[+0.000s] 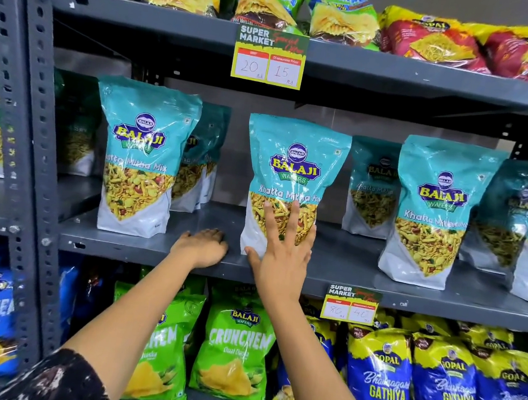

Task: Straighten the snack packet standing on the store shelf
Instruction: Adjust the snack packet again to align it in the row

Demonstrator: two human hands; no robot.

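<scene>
A teal and white Khatta Mitha Mix snack packet (294,170) stands upright at the front of the grey middle shelf (341,258). My right hand (283,251) lies flat against the packet's lower front, fingers spread, thumb at its bottom left corner. My left hand (203,245) rests on the shelf just left of the packet's base, fingers curled down, its fingertips close to the packet's lower left edge; I cannot tell whether they touch it.
More of the same teal packets stand left (141,156), right (435,212) and behind. Price tags (269,57) hang from the shelf edges. Green and blue snack bags (236,344) fill the shelf below. A grey perforated upright (36,108) borders the left.
</scene>
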